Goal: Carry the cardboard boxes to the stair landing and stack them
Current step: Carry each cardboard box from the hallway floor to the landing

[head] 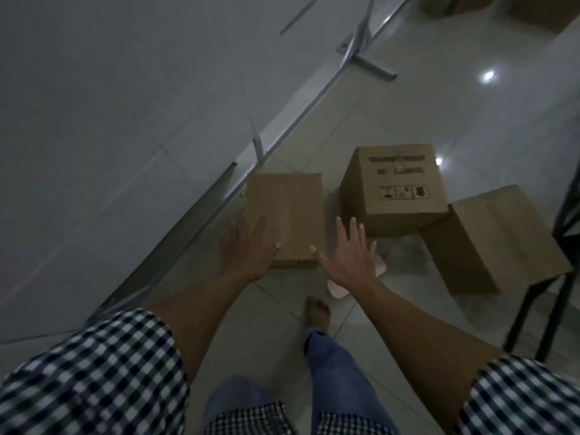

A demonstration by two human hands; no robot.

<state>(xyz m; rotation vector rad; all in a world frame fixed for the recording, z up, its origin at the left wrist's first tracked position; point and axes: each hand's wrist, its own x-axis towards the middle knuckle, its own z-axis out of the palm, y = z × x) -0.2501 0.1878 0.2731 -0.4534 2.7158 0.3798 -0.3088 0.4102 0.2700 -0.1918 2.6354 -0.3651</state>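
Holds out left grip and right grip, both released, fingers spread, grasping nothing, at the near end of a flat brown cardboard box lying on the pale tiled floor beside a glass railing. Shows, just right, a printed brown cardboard box against a tilted brown cardboard carton.

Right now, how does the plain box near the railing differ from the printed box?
The plain box has a blank top; the printed box bears text and symbols. The plain box looks low and flat, the printed box taller. Both are closed brown cardboard on the tiled floor.
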